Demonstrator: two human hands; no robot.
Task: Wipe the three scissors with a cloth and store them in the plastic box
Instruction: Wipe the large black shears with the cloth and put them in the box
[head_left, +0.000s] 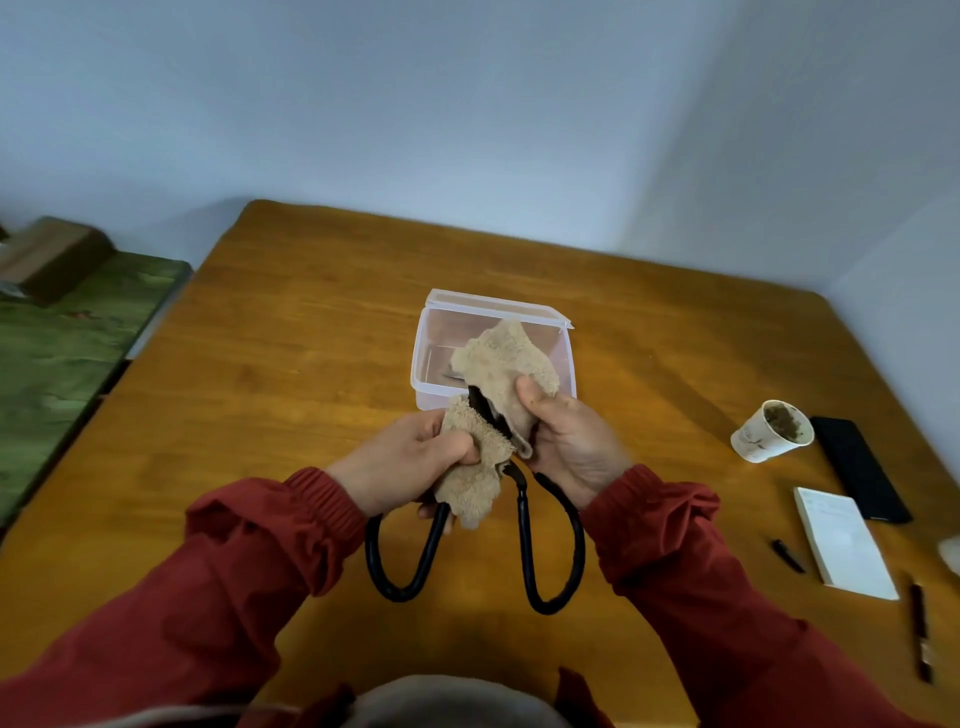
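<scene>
Large black scissors (524, 540) with wide loop handles hang in the air above the wooden table (291, 364), blades pointing away from me. A beige fluffy cloth (498, 364) is wrapped over the blades. My left hand (410, 462) grips the cloth's lower part together with the left handle. My right hand (566, 436) pinches the cloth against the blades from the right. Behind them stands the clear plastic box (431, 332), open, its lid tipped back. Something metallic lies inside it, mostly hidden by the cloth.
On the right of the table are a paper cup (769, 431) with dark contents, a black phone (857, 467), a white notepad (841, 545), a pen cap (787, 555) and a pen (920, 631). A green-covered surface (62, 358) holds a brown box (52, 254) at far left.
</scene>
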